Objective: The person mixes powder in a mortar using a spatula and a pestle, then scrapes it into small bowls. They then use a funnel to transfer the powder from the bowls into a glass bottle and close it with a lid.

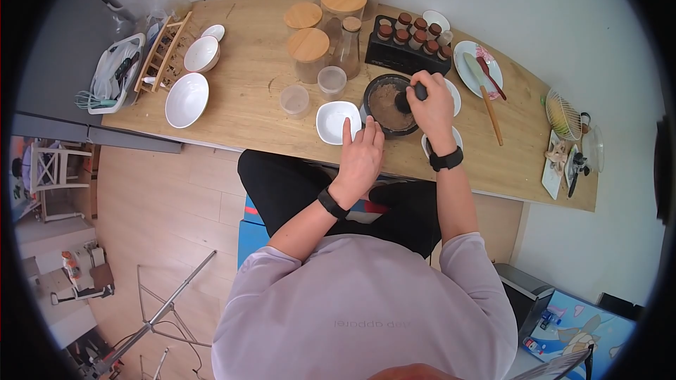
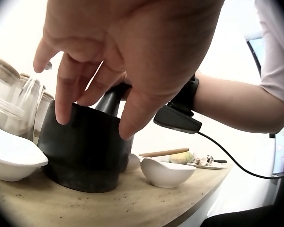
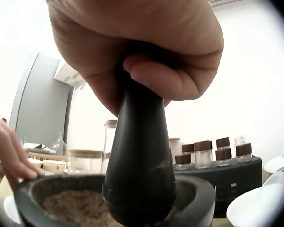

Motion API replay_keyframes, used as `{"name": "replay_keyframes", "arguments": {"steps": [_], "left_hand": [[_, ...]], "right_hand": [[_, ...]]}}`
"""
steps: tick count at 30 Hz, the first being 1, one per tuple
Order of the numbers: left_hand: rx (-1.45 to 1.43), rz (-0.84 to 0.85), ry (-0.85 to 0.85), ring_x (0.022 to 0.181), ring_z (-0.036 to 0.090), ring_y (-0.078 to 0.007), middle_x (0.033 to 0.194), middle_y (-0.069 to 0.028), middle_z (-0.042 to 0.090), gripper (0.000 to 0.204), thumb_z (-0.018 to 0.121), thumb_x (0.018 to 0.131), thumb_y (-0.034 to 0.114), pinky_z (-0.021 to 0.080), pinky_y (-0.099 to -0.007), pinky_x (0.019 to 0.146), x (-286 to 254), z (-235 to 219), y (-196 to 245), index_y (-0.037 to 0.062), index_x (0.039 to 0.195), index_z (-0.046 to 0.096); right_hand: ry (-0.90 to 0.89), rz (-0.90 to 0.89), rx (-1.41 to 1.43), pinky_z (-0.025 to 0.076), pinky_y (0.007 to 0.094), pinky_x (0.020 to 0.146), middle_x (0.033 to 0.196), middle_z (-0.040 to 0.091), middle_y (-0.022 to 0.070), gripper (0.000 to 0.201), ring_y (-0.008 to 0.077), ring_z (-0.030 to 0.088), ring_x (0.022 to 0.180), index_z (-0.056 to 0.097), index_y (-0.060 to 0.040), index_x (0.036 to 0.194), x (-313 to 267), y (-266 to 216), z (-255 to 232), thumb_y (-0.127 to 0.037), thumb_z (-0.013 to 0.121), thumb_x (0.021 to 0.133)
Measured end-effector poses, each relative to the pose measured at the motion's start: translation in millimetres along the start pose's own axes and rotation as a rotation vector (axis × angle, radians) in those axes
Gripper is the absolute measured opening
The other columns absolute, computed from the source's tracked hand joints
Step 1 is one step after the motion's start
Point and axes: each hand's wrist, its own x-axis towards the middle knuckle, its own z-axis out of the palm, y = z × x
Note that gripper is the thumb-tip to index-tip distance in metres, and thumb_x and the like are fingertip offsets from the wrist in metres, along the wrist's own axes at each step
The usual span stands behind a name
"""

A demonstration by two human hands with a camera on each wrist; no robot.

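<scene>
A black mortar (image 2: 80, 151) stands near the table's front edge with brown ground powder (image 1: 384, 105) inside. My right hand (image 1: 434, 109) grips the black pestle (image 3: 139, 161) by its upper end, fingers curled round it. The pestle stands nearly upright, its thick end down in the mortar at the right of the powder. My left hand (image 1: 361, 158) reaches to the mortar's near left rim with its fingers extended and spread, fingertips right at the rim. One left finger overlaps the edge of a small white square dish (image 1: 336, 124) beside the mortar in the head view.
Behind the mortar is a black rack (image 1: 394, 60) of brown-capped jars. Wooden-lidded canisters (image 1: 308, 45) and two small clear cups (image 1: 294, 100) stand left of it. White bowls (image 1: 187, 100) sit far left. A plate (image 1: 465, 53) with a spatula lies right.
</scene>
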Motion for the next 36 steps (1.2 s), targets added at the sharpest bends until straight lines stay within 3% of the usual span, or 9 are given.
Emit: {"name": "replay_keyframes", "arguments": {"steps": [6,9,12,17,21,28,34,36], "left_hand": [[-0.006,0.010,-0.011,0.104,0.063,-0.0265,0.135,-0.0218,0.055,0.062,0.072,0.080,0.019,0.026,-0.0545,0.116,-0.1,-5.1,-0.5,-0.0068,0.133,0.051],[-0.001,0.014,0.012,0.104,0.063,-0.0264,0.135,-0.0218,0.055,0.062,0.072,0.080,0.019,0.026,-0.0545,0.116,-1.4,-2.9,-1.6,-0.0066,0.133,0.051],[-0.008,0.003,-0.004,0.104,0.063,-0.0264,0.135,-0.0216,0.055,0.063,0.072,0.080,0.019,0.026,-0.0544,0.116,0.0,-3.7,0.2,-0.0064,0.133,0.051],[0.002,0.010,0.003,0.104,0.063,-0.0263,0.135,-0.0217,0.055,0.063,0.073,0.079,0.019,0.026,-0.0545,0.116,-0.7,-3.2,-0.3,-0.0066,0.133,0.051],[0.010,0.017,-0.008,0.105,0.063,-0.0259,0.135,-0.0217,0.055,0.063,0.073,0.079,0.019,0.026,-0.0549,0.116,-1.2,-4.3,-1.9,-0.0066,0.133,0.051],[0.013,0.020,-0.005,0.105,0.063,-0.0258,0.135,-0.0215,0.055,0.063,0.073,0.079,0.019,0.025,-0.0547,0.117,1.4,-6.1,-0.4,-0.0063,0.132,0.052],[0.011,0.012,0.003,0.104,0.063,-0.0258,0.134,-0.0214,0.056,0.063,0.073,0.079,0.019,0.025,-0.0548,0.117,-0.3,-1.7,-0.9,-0.0061,0.132,0.052],[0.018,0.015,0.001,0.104,0.063,-0.0258,0.134,-0.0212,0.056,0.062,0.073,0.079,0.019,0.025,-0.0546,0.117,0.6,-0.8,-0.7,-0.0058,0.132,0.052]], "right_hand": [[-0.081,0.041,0.003,0.048,0.0422,0.069,0.085,0.056,0.0112,0.015,0.0343,0.060,0.080,0.062,-0.0107,0.092,1.6,-2.2,14.8,-0.012,0.071,0.080],[0.037,0.028,0.087,0.048,0.0419,0.069,0.085,0.056,0.0112,0.015,0.0346,0.060,0.081,0.062,-0.0108,0.092,4.9,-13.5,10.7,-0.012,0.071,0.080],[0.021,-0.031,0.054,0.050,0.0458,0.067,0.089,0.058,0.0099,0.012,0.0365,0.062,0.079,0.063,-0.0145,0.092,0.2,-16.2,18.7,-0.014,0.070,0.082],[-0.076,-0.011,0.024,0.050,0.0444,0.067,0.088,0.057,0.0091,0.013,0.0355,0.062,0.079,0.063,-0.0138,0.092,4.4,-3.4,24.9,-0.013,0.070,0.081],[0.055,-0.012,0.089,0.049,0.0429,0.067,0.084,0.056,0.0090,0.016,0.0327,0.061,0.077,0.063,-0.0137,0.091,5.2,-10.6,8.0,-0.012,0.072,0.079],[-0.064,0.002,0.107,0.049,0.0438,0.070,0.087,0.059,0.0107,0.014,0.0356,0.062,0.081,0.063,-0.0125,0.091,-1.7,4.8,22.7,-0.013,0.072,0.079],[0.113,0.039,0.134,0.049,0.0417,0.068,0.085,0.057,0.0092,0.016,0.0327,0.062,0.079,0.063,-0.0127,0.091,10.7,-2.1,11.7,-0.012,0.073,0.079],[0.093,0.012,0.092,0.049,0.0425,0.068,0.086,0.057,0.0094,0.016,0.0334,0.062,0.078,0.062,-0.0131,0.092,5.2,0.3,22.8,-0.013,0.073,0.080]]}}
